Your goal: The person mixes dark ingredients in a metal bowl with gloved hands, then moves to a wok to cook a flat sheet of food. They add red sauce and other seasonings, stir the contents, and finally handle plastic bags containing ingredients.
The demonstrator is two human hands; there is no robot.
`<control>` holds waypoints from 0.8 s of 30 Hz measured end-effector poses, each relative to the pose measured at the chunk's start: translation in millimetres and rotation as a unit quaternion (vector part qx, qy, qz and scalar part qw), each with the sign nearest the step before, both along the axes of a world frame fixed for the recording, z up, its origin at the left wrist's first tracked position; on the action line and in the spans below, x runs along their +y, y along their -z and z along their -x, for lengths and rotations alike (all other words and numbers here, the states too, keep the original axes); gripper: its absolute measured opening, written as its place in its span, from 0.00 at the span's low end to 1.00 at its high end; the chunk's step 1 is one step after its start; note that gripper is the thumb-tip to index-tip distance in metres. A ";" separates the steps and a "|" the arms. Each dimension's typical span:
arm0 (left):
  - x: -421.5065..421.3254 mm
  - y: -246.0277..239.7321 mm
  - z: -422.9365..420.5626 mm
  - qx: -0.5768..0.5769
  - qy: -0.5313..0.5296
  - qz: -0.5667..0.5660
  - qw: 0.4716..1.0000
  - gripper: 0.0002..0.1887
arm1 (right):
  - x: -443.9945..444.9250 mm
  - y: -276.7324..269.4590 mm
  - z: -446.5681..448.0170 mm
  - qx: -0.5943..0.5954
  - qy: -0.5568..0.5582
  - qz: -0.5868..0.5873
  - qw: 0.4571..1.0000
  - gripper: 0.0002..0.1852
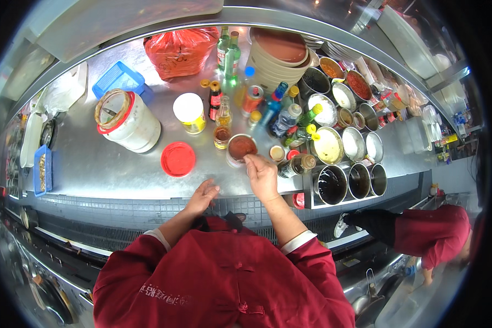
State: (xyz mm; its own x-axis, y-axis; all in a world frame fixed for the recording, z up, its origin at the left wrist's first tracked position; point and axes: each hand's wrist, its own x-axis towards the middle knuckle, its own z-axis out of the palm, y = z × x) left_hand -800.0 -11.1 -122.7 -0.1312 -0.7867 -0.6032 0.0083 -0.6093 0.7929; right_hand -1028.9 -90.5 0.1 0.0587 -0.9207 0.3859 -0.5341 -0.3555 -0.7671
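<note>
In the head view my right hand [263,175] is over the near rim of an open round container [234,161] filled with red-brown paste or powder [242,147]. Its fingertips are pinched together at the rim; whether anything is between them cannot be made out. My left hand [203,197] hovers by the counter's front edge, fingers apart, holding nothing. A red round lid [178,159] lies beyond it on the steel counter [127,174]. Just behind the container stands an open jar [222,137] with dark reddish contents. A small round cap [276,153] lies to the right.
A large white jar [137,123] and a white-lidded tub [189,112] stand left of several sauce bottles [279,102]. Pots of seasonings [332,184] fill the right end. A red plastic bag [180,53] sits at the back. Another person [430,233] bends at lower right.
</note>
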 end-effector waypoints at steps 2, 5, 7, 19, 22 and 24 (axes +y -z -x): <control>6.5 -9.1 -0.2 0.023 -0.005 -0.038 0.999 0.42 | 12.3 2.8 -6.8 0.002 -0.026 0.001 1.000 0.05; 15.6 -5.5 -6.8 0.099 -0.027 -0.093 0.990 0.47 | 32.1 7.2 -17.7 -0.034 -0.071 -0.037 0.996 0.07; 21.9 7.6 -14.0 0.152 -0.028 -0.129 0.980 0.48 | 46.1 8.3 -20.7 0.004 -0.092 -0.049 0.995 0.08; 50.6 24.0 -49.6 0.270 -0.010 -0.073 0.960 0.44 | 75.8 14.2 -40.1 -0.044 -0.159 -0.050 0.985 0.09; 49.7 34.0 -55.6 0.266 -0.025 -0.074 0.961 0.38 | 80.7 17.3 -46.9 -0.037 -0.175 -0.063 0.982 0.10; 46.1 44.8 -61.5 0.293 -0.010 -0.048 0.955 0.34 | 85.5 15.4 -52.7 -0.014 -0.156 -0.082 0.984 0.10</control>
